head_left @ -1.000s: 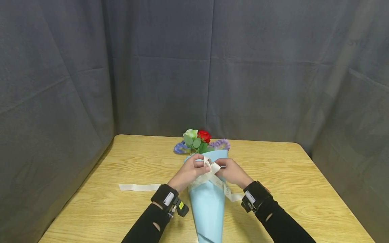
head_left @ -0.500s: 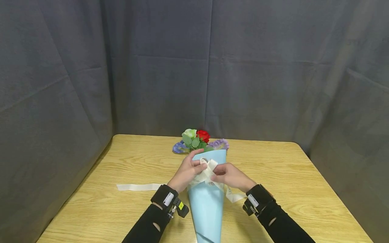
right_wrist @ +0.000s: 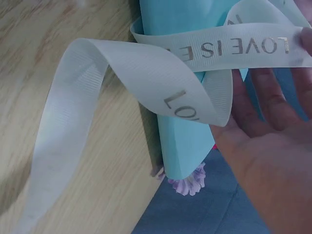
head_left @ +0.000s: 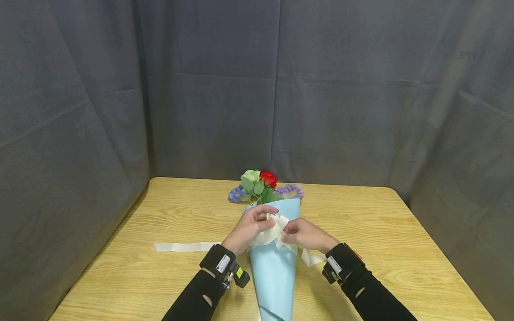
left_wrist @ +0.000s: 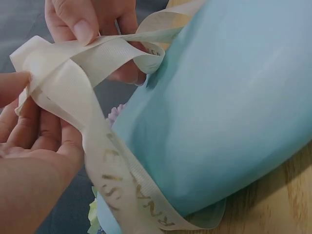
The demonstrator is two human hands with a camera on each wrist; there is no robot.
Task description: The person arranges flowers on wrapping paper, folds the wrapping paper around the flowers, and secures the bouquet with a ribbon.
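Note:
A bouquet in light blue wrapping paper lies on the table, its flower end pointing away from me. Around its upper part runs a cream ribbon with gold lettering, gathered into a loop at the front. My left hand pinches the looped ribbon between thumb and fingers. From the other side my right hand pinches the ribbon, its thumb pressing on the band in the left wrist view. A loose ribbon length hangs by the right hand. The fingers partly hide the crossing.
A red rose, a pale green rose and blue and purple flowers stick out of the wrapping. One ribbon tail stretches left across the wooden table. Grey curtains enclose the back and sides.
My right hand has shifted slightly down and turned at the ribbon. The left index finger lifted, then came back down over the loop. The right-hand ribbon tail has shifted; the bouquet stays put.

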